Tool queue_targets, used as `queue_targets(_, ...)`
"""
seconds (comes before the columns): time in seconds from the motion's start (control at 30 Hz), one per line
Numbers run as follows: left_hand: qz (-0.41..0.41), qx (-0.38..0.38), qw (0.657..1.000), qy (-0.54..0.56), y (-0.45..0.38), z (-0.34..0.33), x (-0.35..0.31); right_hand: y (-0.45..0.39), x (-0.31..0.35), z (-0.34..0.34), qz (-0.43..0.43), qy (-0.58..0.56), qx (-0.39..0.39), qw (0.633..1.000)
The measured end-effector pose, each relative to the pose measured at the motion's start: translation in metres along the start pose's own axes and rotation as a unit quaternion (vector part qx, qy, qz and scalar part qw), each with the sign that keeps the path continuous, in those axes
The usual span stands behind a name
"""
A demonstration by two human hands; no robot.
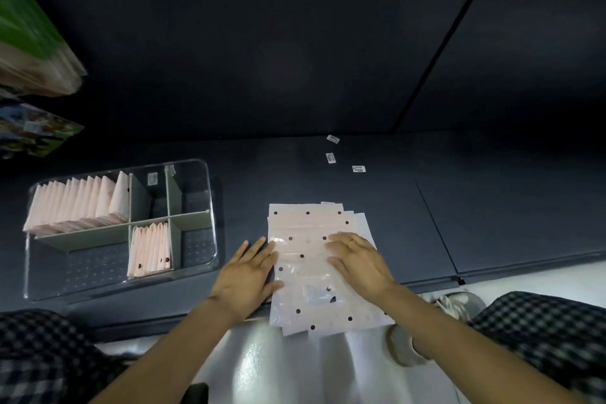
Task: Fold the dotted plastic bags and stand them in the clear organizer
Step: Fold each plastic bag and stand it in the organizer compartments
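Head view: both hands (244, 275) (357, 261) flat on dotted bags (308, 272), lengthwise toward viewer.

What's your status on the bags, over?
Both hands open: left hand at the stack's edge, right hand flat on top. Bags unfolded. Organizer part filled. Nothing in the way.

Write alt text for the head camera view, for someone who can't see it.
Two bare hands, left hand and right hand, press flat on a stack of pink dotted plastic bags on a dark surface. To the left, a clear organizer holds folded bags standing in two compartments.
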State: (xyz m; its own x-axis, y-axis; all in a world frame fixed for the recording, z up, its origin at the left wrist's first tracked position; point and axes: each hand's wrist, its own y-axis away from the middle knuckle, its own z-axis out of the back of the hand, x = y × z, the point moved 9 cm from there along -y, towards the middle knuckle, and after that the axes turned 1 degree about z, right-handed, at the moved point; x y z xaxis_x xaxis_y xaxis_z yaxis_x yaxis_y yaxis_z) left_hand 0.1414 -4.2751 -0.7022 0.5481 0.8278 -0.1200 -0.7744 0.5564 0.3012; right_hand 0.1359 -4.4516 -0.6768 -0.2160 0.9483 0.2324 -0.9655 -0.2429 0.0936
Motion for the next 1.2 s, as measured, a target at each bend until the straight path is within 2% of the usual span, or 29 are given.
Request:
queue_targets(0.2, 0.006, -0.036, 0.998, 0.058, -0.009, 0.009, 0.001, -0.023, 0.005, -0.008, 0.021, 0.036, 0.029, 0.999)
queue_targets(0.33, 0.017, -0.05, 0.994, 0.094, -0.015, 0.009, 0.003, -0.024, 0.006, -0.018, 0.056, 0.135, 0.078, 0.986)
queue_targets(0.4, 0.021, -0.059, 0.994, 0.093, -0.016, 0.01, 0.003, -0.023, 0.008, -0.013, 0.053, 0.174, 0.085, 0.98)
queue_targets(0.47, 0.023, -0.063, 0.994, 0.084, -0.018, 0.012, 0.002, -0.027, 0.01, -0.009, 0.058, 0.196, 0.061, 0.977)
queue_targets(0.63, 0.014, -0.08, 0.99, 0.118, -0.018, 0.023, 0.001, -0.031, 0.012, 0.008, 0.064, 0.083, 0.043, 0.993)
queue_targets(0.73, 0.019, -0.09, 0.982, 0.167, -0.016, 0.029, 0.006, -0.02, 0.013, 0.012, 0.062, -0.027, 0.106, 0.992)
queue_targets(0.83, 0.055, -0.092, 0.971, 0.212, -0.009, 0.029, 0.016, -0.007, 0.014, 0.008, 0.051, -0.07, 0.167, 0.982)
queue_targets(0.93, 0.087, -0.092, 0.959, 0.255, -0.004, 0.026, 0.023, 0.002, 0.011, -0.001, 0.024, -0.143, 0.193, 0.97)
queue_targets(1.1, 0.138, -0.074, 0.939, 0.305, -0.006, 0.02, 0.029, 0.01, -0.002, -0.005, -0.032, -0.242, 0.146, 0.959)
queue_targets(1.2, 0.16, -0.073, 0.934, 0.31, -0.009, 0.02, 0.029, 0.01, -0.017, -0.002, -0.082, -0.211, 0.084, 0.971)
